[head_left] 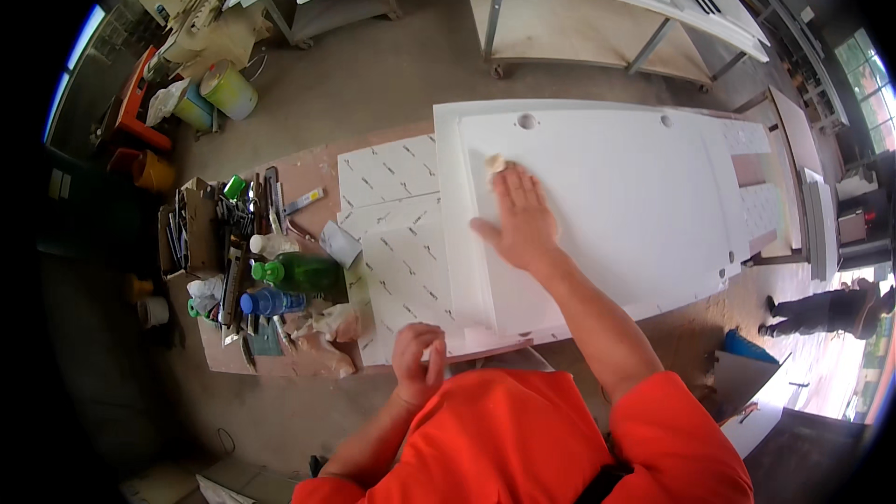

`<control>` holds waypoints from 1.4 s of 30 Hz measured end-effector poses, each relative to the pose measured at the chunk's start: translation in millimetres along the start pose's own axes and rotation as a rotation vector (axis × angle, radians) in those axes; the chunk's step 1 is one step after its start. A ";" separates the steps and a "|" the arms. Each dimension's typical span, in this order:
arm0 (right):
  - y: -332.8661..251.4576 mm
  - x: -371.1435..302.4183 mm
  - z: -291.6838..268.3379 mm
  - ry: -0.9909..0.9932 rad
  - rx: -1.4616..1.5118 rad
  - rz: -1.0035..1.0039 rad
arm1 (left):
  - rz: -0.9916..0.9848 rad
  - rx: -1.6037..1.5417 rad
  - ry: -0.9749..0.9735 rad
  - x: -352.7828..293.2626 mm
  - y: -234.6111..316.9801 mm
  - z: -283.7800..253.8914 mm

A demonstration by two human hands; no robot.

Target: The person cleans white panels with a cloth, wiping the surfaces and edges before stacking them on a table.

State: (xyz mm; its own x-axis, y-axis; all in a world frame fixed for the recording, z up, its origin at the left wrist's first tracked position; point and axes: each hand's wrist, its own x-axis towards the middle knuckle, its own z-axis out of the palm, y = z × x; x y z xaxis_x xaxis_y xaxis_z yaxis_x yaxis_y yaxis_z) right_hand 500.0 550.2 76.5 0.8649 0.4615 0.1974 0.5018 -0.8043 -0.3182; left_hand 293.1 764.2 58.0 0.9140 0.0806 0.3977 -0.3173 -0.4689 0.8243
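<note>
Right hand (519,222) laid flat on the large white panel (607,205), fingers spread, grip fully open — nothing clamped, only a small beige pad or cloth (496,163) pressed under the fingertips near the panel's far-left corner, just below a round hole (527,120). Left hand (417,357) curled at the panel's near-left corner, fingers bent toward the thumb; whether anything small is pinched there cannot be told. Panel resting low, over patterned white sheets (392,224) on a brown board (308,177) on the floor, its near edge overhanging slightly. Risk judged as follows: with weight leaned through one flat palm, possible sliding of the panel on the slick sheets beneath — likely loss of balance or a scuffed face. Pad held only by fingertip pressure; liable to slip out and leave bare fingers dragging on the surface. Green bottle (301,271), blue bottle (271,301) and loose tools (247,215) lying close beside the left edge of the sheets: a sideways shift of the panel or an elbow could knock them over and spill onto the work.
</note>
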 end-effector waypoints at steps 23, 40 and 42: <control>57.0 -235.9 -25.7 0.168 -0.330 0.442 | -0.363 -0.260 0.101 -12.1 -65.1 -39.9; 61.3 -232.2 -44.0 0.110 -0.055 0.276 | 0.127 0.267 -0.149 121.2 -16.2 138.6; 131.8 -258.5 -61.5 0.175 -0.136 0.363 | 0.142 0.391 -0.169 120.9 -19.4 143.9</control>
State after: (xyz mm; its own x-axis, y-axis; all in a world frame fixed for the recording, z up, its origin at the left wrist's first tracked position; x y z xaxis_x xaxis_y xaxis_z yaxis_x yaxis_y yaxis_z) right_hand 341.8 301.9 40.5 0.9642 0.0781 0.2535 0.1489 -0.9503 -0.2735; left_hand 446.2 656.4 32.2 0.9072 -0.1381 0.3975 -0.3527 -0.7647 0.5393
